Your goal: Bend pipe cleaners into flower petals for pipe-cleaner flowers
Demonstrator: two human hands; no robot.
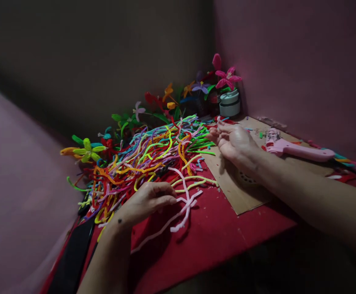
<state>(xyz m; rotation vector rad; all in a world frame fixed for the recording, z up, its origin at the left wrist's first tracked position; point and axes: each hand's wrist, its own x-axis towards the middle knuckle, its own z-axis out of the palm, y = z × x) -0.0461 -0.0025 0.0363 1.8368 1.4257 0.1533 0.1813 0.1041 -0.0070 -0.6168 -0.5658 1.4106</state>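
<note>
Your left hand, thumb and fingers close together, is at the pale pink stems on the red tabletop, near side; its grip cannot be told. Your right hand curls above the board, contents unclear. Crossed stems separate best singly, unkinked.

Red tabletop. Big tangled heap of multicolor fuzzy stems, center to left. Pale pink stems crossed just near of heap, loose on red. Tan board on right, flat, corner pointing near. Long black flat item at left edge. Small pale specks scattered near side.
</note>
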